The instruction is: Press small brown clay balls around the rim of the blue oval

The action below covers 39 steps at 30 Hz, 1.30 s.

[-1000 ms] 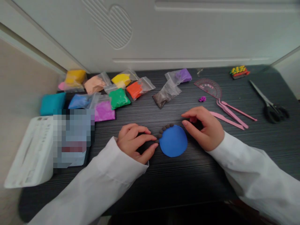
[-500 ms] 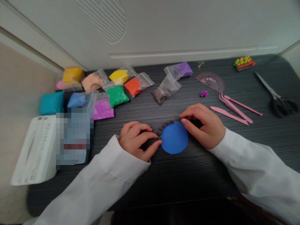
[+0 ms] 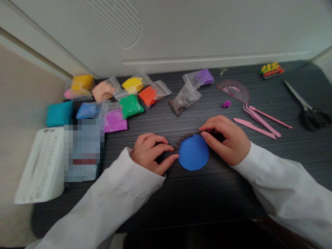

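Observation:
A flat blue clay disc (image 3: 193, 153) lies on the dark table between my hands. Several small dark grey-brown clay balls (image 3: 182, 139) line its upper left edge, side by side. My left hand (image 3: 151, 152) is at the left rim, thumb and index finger around the lowest dark ball, which is partly hidden by the fingertips. By the upper right rim rests my right hand (image 3: 224, 140), its fingers curved and thumb and index tips slightly apart. Nothing shows between those tips; whether they touch the disc is hard to tell.
Bags of coloured clay, including a green one (image 3: 131, 106) and a brown one (image 3: 178, 105), lie behind and left. Pink tweezers (image 3: 261, 119), a protractor (image 3: 234, 90), a purple clay bit (image 3: 226, 103) and scissors (image 3: 304, 107) are right. A white box (image 3: 41, 164) stands left.
My left fingers have brought the lowest dark ball in against the disc's edge, and their tips have parted slightly. My right hand has come nearer the upper right rim. The view has shifted a little.

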Each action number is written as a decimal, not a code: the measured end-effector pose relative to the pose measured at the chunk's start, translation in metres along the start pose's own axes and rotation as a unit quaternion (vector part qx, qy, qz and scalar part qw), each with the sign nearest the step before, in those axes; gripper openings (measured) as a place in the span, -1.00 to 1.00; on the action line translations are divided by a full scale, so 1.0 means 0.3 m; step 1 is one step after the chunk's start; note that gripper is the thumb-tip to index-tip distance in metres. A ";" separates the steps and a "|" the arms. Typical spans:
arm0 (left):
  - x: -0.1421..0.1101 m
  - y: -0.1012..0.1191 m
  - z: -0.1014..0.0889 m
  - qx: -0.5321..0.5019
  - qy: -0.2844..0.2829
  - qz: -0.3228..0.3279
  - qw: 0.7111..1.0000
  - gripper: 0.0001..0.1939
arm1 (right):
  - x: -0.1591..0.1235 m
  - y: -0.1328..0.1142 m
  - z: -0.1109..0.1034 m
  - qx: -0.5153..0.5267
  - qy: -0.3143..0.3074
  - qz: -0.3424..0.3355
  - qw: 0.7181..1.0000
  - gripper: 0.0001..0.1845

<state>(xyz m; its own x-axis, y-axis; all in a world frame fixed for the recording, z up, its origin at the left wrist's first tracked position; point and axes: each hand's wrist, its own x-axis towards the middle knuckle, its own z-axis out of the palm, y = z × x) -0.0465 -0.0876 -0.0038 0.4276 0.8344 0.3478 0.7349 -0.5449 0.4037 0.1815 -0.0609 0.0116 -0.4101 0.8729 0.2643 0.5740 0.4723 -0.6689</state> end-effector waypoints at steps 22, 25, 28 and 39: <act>-0.004 0.006 -0.004 -0.045 -0.005 -0.009 0.999 -0.92 | 0.000 -0.005 0.000 0.009 -0.001 0.008 1.000 -0.84; -0.004 0.007 -0.004 -0.048 -0.002 -0.009 0.999 -0.94 | 0.000 -0.003 0.002 0.008 -0.004 0.011 1.000 -0.83; -0.004 0.008 -0.007 -0.048 -0.006 -0.014 0.999 -0.96 | 0.001 -0.002 0.002 0.009 -0.007 0.012 1.000 -0.83; -0.002 0.005 -0.005 -0.044 -0.009 -0.010 0.999 -0.92 | 0.001 0.000 0.001 0.008 -0.006 0.009 1.000 -0.83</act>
<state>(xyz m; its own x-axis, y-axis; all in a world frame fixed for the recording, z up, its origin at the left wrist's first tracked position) -0.0465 -0.0890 -0.0021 0.4234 0.8462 0.3235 0.6950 -0.5324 0.4832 0.1813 -0.0607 0.0115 -0.4084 0.8797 0.2435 0.5702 0.4542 -0.6845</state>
